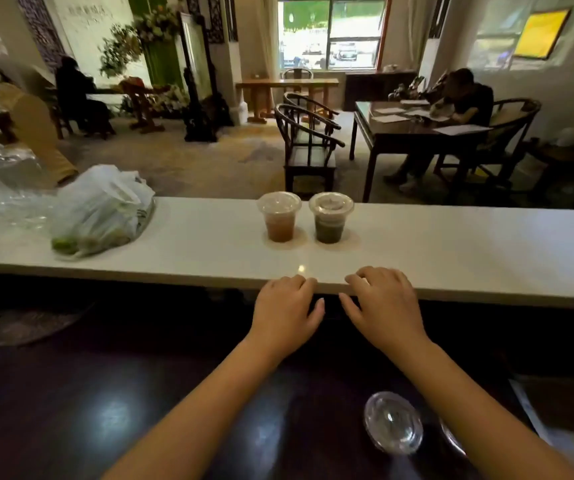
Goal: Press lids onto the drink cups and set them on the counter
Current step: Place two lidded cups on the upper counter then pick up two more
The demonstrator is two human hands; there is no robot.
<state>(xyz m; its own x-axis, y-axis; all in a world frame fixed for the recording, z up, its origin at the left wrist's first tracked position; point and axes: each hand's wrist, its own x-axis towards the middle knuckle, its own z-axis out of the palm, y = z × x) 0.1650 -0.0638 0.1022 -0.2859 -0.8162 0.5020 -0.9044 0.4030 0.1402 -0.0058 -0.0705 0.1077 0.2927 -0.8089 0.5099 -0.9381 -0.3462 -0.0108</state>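
Both lidded cups (279,216) (330,217) stand upright straight ahead of both hands; left hand (284,313) and right hand (384,306) empty, fingers resting on counter edge (452,292).

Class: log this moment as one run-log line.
cups: orange cup, dark cup lidded on counter | left hand, right hand: empty, on edge

two clear plastic drink cups stand upright side by side, close but apart, on the white counter (452,244), near its far edge. the orange-brown drink cup (279,216) is on the left, the dark green drink cup (330,217) on the right. each carries a clear lid seated on its rim. a spare clear lid (393,423) lies on the dark lower surface, well apart from both
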